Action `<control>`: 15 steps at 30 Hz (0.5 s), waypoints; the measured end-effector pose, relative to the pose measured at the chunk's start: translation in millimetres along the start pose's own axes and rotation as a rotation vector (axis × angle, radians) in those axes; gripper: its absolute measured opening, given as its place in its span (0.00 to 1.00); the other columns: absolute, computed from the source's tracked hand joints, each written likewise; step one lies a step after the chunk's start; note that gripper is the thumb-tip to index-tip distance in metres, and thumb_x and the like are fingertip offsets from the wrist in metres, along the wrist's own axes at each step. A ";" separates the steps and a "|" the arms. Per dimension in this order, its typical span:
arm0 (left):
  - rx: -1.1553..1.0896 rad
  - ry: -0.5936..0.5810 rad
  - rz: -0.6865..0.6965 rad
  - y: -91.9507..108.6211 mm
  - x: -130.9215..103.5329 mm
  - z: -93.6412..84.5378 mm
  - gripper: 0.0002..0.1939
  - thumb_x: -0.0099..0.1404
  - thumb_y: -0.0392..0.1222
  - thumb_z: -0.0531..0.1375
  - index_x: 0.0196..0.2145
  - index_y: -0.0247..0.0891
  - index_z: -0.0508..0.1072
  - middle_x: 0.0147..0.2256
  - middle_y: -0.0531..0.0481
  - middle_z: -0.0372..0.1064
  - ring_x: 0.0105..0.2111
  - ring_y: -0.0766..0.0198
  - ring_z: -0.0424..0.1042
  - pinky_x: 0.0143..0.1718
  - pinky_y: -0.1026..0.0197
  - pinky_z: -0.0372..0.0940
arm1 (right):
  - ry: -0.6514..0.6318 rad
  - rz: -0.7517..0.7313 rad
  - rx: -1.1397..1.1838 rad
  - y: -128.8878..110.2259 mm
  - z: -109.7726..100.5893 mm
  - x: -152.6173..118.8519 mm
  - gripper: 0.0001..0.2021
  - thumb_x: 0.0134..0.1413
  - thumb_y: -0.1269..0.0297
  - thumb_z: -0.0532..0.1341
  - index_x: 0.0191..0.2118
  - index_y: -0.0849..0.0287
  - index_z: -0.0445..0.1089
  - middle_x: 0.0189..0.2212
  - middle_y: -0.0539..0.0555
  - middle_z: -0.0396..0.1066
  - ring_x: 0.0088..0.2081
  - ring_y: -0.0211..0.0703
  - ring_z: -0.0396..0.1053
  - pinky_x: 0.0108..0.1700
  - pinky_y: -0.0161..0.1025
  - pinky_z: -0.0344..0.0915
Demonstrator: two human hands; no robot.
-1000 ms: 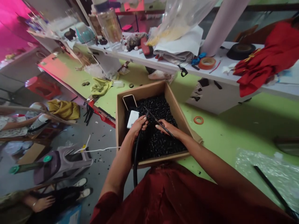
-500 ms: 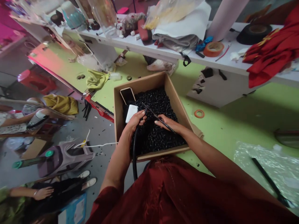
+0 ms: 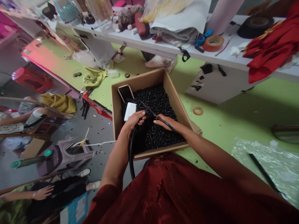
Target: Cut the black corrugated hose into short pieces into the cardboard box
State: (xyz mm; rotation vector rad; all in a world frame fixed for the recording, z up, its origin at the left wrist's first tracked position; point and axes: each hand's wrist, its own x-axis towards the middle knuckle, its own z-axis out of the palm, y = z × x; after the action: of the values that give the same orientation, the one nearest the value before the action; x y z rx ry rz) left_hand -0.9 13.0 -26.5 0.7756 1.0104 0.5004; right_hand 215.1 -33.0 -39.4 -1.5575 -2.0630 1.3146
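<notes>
My left hand (image 3: 136, 120) is closed around the end of a black ribbed tube (image 3: 131, 152), which curves down past the box's front edge toward my lap. Dark scissors (image 3: 150, 111) are gripped in my right hand (image 3: 167, 121), their blades pointing up and left, close to the tube's end. Both hands are over a cardboard box (image 3: 179, 102) filled with short black tube pieces (image 3: 161, 137). A phone (image 3: 126, 93) leans in the box's far left corner, and a white power-bank-like block (image 3: 130, 111) lies just beyond my left hand.
A cluttered white shelf (image 3: 173, 49) runs across the back, with an orange tape roll (image 3: 213, 43) and red cloth (image 3: 268, 53). Another tape ring (image 3: 198, 110) lies right of the box on the green table (image 3: 217, 124). People sit at left near a stool (image 3: 67, 155).
The view has shifted slightly, moving the scene a little left and up. My hands keep nearly the same position over the box, still holding the tube and scissors.
</notes>
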 end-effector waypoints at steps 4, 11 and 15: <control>-0.010 0.008 -0.026 -4.9 4.6 -0.4 0.16 0.57 0.44 0.63 0.39 0.34 0.66 0.21 0.57 0.54 0.14 0.78 0.50 0.13 0.75 0.40 | 0.008 0.017 -0.187 5.2 4.1 5.4 0.09 0.59 0.60 0.55 0.41 0.58 0.66 0.38 0.55 0.73 0.39 0.44 0.70 0.40 0.34 0.61; 0.019 0.064 -0.077 -17.1 15.2 -7.6 0.08 0.60 0.41 0.59 0.32 0.35 0.63 0.21 0.56 0.55 0.14 0.78 0.51 0.12 0.75 0.42 | 0.000 0.093 -0.317 9.2 11.2 12.6 0.08 0.57 0.63 0.56 0.41 0.57 0.68 0.37 0.57 0.76 0.39 0.47 0.72 0.37 0.34 0.59; 0.033 0.085 -0.092 -20.1 17.8 -8.8 0.08 0.60 0.41 0.60 0.32 0.34 0.65 0.21 0.56 0.55 0.14 0.77 0.52 0.12 0.75 0.42 | 0.004 0.112 -0.337 13.8 13.8 13.7 0.07 0.56 0.64 0.56 0.40 0.57 0.68 0.36 0.58 0.76 0.39 0.49 0.73 0.37 0.35 0.59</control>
State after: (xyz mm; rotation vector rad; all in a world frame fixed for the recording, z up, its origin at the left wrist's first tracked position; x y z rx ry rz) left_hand -0.1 15.5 -54.6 0.7386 1.1303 0.4407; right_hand 209.5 -27.9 -62.0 -1.8317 -2.3187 1.0329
